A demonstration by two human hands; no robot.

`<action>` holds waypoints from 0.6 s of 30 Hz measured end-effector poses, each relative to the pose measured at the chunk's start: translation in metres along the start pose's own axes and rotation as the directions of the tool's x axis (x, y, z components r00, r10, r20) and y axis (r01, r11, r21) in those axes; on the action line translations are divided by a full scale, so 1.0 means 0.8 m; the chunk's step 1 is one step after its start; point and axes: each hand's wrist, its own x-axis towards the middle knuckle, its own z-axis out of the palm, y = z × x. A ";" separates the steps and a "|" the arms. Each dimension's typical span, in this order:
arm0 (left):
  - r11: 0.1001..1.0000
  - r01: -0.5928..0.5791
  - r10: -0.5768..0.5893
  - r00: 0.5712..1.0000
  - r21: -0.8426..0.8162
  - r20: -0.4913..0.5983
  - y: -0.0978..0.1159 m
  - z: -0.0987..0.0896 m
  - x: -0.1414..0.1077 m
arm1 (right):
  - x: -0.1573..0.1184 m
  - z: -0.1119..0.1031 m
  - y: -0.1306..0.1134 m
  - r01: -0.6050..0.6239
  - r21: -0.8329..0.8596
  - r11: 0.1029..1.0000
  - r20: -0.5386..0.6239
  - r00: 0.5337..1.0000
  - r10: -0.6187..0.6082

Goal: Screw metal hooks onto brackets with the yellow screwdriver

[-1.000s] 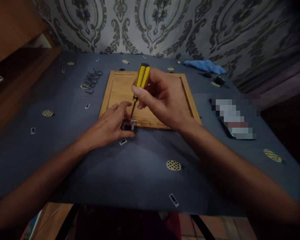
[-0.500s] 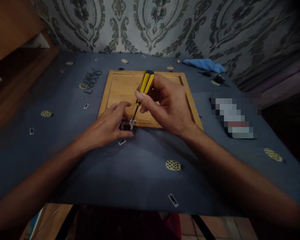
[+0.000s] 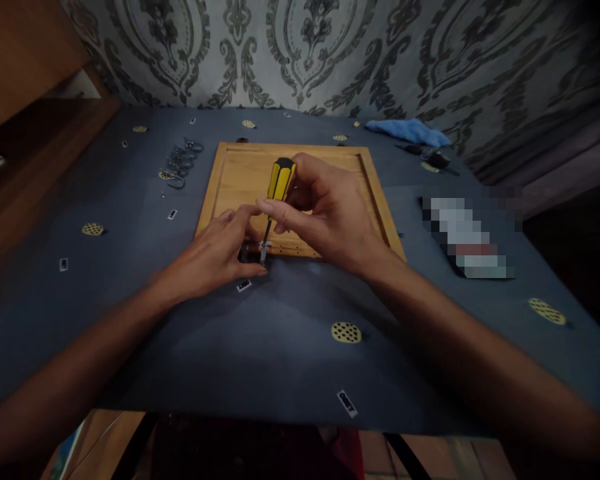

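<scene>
Below the fingers of the right hand [image 3: 333, 217], which clasp a yellow-and-black screwdriver [image 3: 281, 181], its shaft reaches a metal hook [image 3: 263, 254] at the wooden board [image 3: 245, 177]'s edge; the left hand [image 3: 213, 250] curves around that hook, its grip unclear.

The board [image 3: 245, 177] lies on the table [image 3: 205, 360], hooks [image 3: 181, 164] to its left, cloth [image 3: 410, 132] beyond its far right corner, screwdriver [image 3: 281, 184] over its near edge.

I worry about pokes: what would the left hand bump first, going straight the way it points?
Beyond the metal piece at its fingers, the left hand would probably meet the screwdriver first, or the right hand close by; depth is unclear.
</scene>
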 end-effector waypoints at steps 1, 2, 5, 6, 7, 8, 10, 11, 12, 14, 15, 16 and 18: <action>1.000 -0.007 0.007 1.000 0.007 -0.010 0.000 0.000 0.000 | 0.002 -0.002 -0.004 0.012 0.013 1.000 0.015 1.000 -0.012; 1.000 -0.015 0.016 1.000 0.016 -0.020 0.000 0.001 0.000 | 0.004 -0.004 -0.008 0.016 0.034 0.999 0.057 0.998 -0.018; 0.999 -0.030 0.031 0.999 0.032 -0.036 -0.002 0.002 -0.001 | 0.010 -0.010 -0.015 -0.001 0.077 0.997 0.221 0.975 -0.017; 0.999 -0.030 0.031 0.999 0.033 -0.034 -0.003 0.002 -0.001 | 0.012 -0.011 -0.016 -0.010 0.078 0.997 0.249 0.969 -0.010; 0.999 -0.029 0.030 0.999 0.034 -0.031 -0.004 0.002 -0.001 | 0.014 -0.011 -0.016 -0.018 0.074 0.997 0.256 0.967 -0.002; 0.999 -0.028 0.029 0.999 0.036 -0.028 -0.005 0.002 -0.001 | 0.016 -0.010 -0.016 -0.017 0.063 0.998 0.243 0.970 0.001; 0.999 -0.024 0.025 0.999 0.037 -0.030 -0.006 0.002 -0.002 | 0.019 -0.008 -0.014 -0.002 0.019 1.000 0.178 0.984 -0.002; 0.999 -0.019 0.020 0.999 0.037 -0.031 -0.006 0.002 -0.002 | 0.020 -0.006 -0.013 0.009 -0.008 1.000 0.140 0.990 -0.008; 0.999 -0.013 0.014 0.999 0.036 -0.032 -0.005 0.002 -0.002 | 0.021 -0.004 -0.012 0.019 -0.036 0.999 0.105 0.994 -0.015; 1.000 -0.002 0.003 1.000 0.030 -0.014 -0.003 0.002 -0.002 | 0.022 -0.002 -0.010 0.026 -0.087 0.996 0.062 0.998 -0.021; 1.000 -0.004 0.004 1.000 0.024 -0.006 -0.002 0.002 -0.002 | 0.022 -0.001 -0.009 0.026 -0.106 0.994 0.048 0.999 -0.021; 1.000 -0.009 0.009 1.000 0.015 -0.001 -0.001 0.002 -0.002 | 0.022 0.000 -0.008 0.026 -0.123 0.992 0.037 0.999 -0.022; 1.000 -0.015 0.015 1.000 -0.009 -0.002 0.000 0.002 -0.001 | 0.022 0.001 -0.006 0.029 -0.145 0.989 0.012 1.000 -0.027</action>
